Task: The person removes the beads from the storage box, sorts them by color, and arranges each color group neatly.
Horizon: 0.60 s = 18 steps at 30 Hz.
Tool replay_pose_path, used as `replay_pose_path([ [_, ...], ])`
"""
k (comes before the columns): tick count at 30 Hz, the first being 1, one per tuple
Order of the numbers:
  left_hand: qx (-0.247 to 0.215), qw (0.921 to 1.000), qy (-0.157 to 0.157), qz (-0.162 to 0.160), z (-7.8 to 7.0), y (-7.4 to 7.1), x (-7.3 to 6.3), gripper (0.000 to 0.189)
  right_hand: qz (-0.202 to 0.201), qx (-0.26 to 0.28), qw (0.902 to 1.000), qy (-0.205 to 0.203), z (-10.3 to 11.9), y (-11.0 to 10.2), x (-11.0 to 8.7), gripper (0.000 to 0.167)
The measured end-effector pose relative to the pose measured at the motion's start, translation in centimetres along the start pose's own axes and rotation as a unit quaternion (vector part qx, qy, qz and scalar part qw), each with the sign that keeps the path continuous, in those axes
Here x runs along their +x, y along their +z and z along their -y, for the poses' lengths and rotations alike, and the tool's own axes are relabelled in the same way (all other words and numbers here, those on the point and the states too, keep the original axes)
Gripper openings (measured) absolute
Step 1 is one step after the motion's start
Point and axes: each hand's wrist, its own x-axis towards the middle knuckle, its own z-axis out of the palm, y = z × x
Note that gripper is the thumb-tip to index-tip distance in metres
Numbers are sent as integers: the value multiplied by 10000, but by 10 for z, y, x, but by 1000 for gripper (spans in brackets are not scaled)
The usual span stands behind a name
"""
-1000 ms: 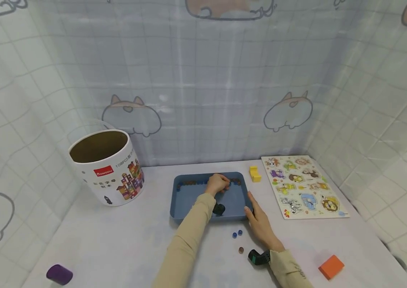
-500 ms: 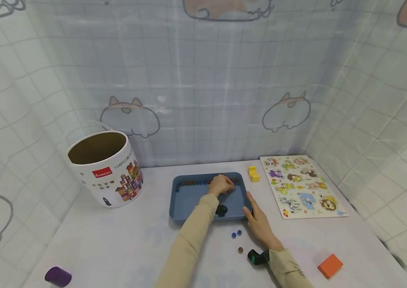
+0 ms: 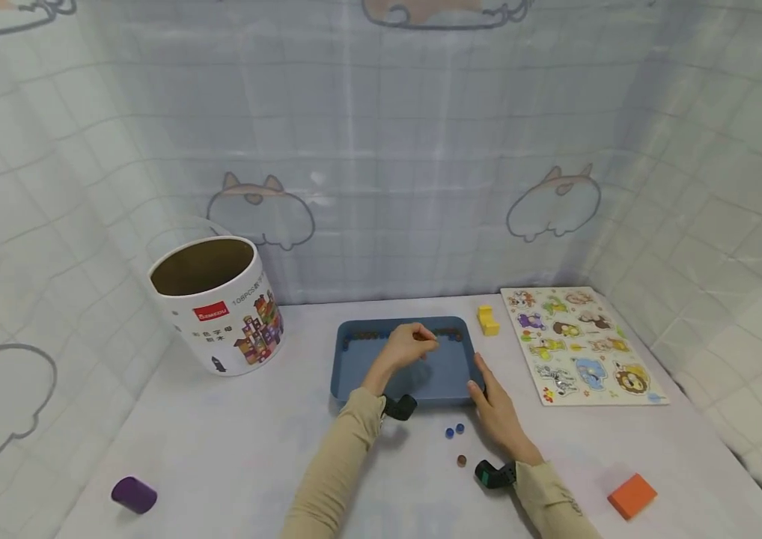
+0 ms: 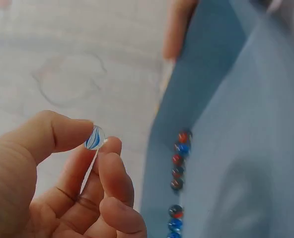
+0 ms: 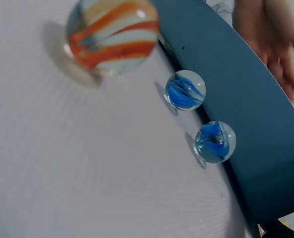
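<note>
The left hand (image 3: 406, 348) pinches a blue-streaked marble (image 4: 94, 139) over the tray (image 3: 444, 378). The right hand (image 3: 502, 419), fingers straight, touches its side. Loose marbles (image 5: 185, 90) (three) lie in front, a yellow block (image 3: 488, 322) beside.

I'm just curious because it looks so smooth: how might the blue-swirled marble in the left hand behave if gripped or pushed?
The blue-swirled marble looks round, so it would probably roll readily once set down and nudged. Its shiny, clear surface suggests smooth glass, so it may slip if the fingers of the left hand pinch off-centre.
</note>
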Motion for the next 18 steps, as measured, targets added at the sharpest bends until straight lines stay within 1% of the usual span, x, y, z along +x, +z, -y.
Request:
replay_pose_path([
  [2,-15,9997,222,133,-2,1,-18,13,-8,11,10000,27,0,-2,-1,58],
  [5,102,9981,536,277,-5,5,-46,12,-20,29,10000,49,1,-3,-1,58],
  [7,217,9971,633,351,-6,8,-64,10,10,51,10000,76,2,-3,-2,58],
  [10,263,9962,657,507,0,15,-85,7,85,91,9999,117,3,-2,-3,59],
  [12,238,9960,623,596,6,21,-95,5,114,98,9998,141,3,-2,-3,59],
  [14,296,9964,525,598,13,27,-102,3,96,91,9998,130,3,-2,-4,59],
  [16,511,9965,450,478,19,32,-105,4,48,74,9999,95,4,-2,-3,59],
  [18,814,9955,380,286,24,36,-107,6,16,62,10000,51,5,-1,-3,59],
])
